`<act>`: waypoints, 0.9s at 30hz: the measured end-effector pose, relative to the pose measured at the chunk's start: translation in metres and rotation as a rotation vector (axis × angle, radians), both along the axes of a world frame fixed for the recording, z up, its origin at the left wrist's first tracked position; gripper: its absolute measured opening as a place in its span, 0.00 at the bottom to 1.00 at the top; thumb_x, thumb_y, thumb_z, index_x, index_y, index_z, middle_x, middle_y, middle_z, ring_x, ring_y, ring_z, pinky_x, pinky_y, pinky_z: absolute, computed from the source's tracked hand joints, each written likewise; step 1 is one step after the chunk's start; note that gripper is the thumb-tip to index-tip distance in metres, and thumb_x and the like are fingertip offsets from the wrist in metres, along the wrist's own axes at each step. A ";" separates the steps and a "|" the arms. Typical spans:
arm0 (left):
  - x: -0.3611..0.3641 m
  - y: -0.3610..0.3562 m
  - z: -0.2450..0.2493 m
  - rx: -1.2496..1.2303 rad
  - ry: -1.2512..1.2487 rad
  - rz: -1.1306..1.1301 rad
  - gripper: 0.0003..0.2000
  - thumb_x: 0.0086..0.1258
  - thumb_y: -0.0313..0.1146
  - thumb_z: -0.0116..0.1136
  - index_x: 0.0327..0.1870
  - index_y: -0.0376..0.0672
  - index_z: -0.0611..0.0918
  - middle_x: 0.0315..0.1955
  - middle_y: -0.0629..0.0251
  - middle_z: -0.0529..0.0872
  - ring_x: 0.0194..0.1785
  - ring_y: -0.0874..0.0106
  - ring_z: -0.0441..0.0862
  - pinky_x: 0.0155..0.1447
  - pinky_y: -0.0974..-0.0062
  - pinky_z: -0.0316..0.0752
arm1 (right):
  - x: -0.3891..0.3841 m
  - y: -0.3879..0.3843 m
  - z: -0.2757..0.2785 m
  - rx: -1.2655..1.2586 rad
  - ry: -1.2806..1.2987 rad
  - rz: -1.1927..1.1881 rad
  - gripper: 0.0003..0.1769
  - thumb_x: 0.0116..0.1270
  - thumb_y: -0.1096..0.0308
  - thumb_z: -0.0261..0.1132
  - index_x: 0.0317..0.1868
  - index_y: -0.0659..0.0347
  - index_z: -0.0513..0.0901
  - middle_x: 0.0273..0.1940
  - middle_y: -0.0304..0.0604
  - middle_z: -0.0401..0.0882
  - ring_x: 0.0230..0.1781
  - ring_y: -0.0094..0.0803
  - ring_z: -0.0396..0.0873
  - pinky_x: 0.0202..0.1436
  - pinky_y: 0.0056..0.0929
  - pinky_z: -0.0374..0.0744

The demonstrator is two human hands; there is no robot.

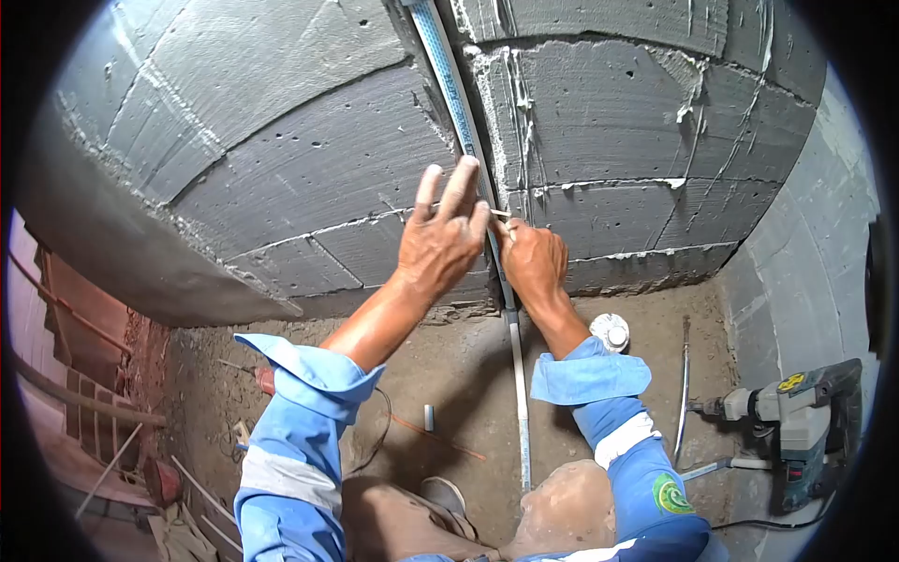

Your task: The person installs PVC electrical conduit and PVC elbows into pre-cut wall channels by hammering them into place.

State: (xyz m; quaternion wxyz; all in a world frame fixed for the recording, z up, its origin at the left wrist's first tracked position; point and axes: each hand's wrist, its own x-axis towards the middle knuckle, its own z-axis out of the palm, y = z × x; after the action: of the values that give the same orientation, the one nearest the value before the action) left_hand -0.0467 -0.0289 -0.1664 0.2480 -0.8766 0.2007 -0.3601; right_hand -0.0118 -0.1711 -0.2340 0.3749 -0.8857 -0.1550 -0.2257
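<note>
A pipe with blue printed wrapping (449,86) runs up a groove in the grey block wall (599,122). My left hand (440,234) rests at the groove, its fingers stretched out against or just beside the pipe. Close by on the right, my right hand (534,258) is closed in a pinch at the same height. A thin pale strip (500,214) sticks out from its fingertips; its kind is too small to tell. Below the hands, a white pipe (520,384) continues across the floor toward my knees.
A rotary hammer drill (801,421) lies at the right, its cable on the floor. A white round container (610,332) stands near the wall. A short pipe offcut (429,418) and a thin orange line (440,438) lie on the dirt floor. Wooden pieces (84,393) stand at the left.
</note>
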 end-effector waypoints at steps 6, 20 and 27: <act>0.011 0.000 -0.016 -0.081 -0.013 -0.049 0.04 0.69 0.32 0.54 0.36 0.44 0.79 0.61 0.50 0.83 0.78 0.65 0.63 0.79 0.56 0.50 | 0.009 0.027 -0.016 0.096 -0.103 -0.010 0.14 0.69 0.68 0.55 0.32 0.63 0.87 0.25 0.59 0.83 0.25 0.56 0.84 0.30 0.52 0.79; -0.013 0.008 0.024 -0.823 0.150 -0.457 0.10 0.69 0.24 0.66 0.49 0.41 0.89 0.44 0.58 0.89 0.43 0.70 0.88 0.45 0.74 0.83 | 0.013 0.027 -0.020 0.180 -0.061 -0.026 0.17 0.73 0.58 0.62 0.31 0.61 0.86 0.21 0.59 0.80 0.23 0.57 0.82 0.27 0.52 0.77; 0.016 0.013 0.006 -0.472 0.242 -0.323 0.09 0.70 0.29 0.64 0.50 0.45 0.87 0.39 0.63 0.89 0.35 0.64 0.89 0.37 0.70 0.83 | 0.015 0.026 -0.022 0.230 -0.016 -0.009 0.15 0.73 0.60 0.61 0.34 0.58 0.88 0.27 0.58 0.84 0.29 0.56 0.86 0.34 0.53 0.81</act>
State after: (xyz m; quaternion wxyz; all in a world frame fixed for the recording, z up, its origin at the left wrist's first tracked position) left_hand -0.0310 -0.0160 -0.1601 -0.0489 -0.9033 0.2764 -0.3246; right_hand 0.0035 -0.1454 -0.2558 0.4717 -0.8357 -0.1270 -0.2508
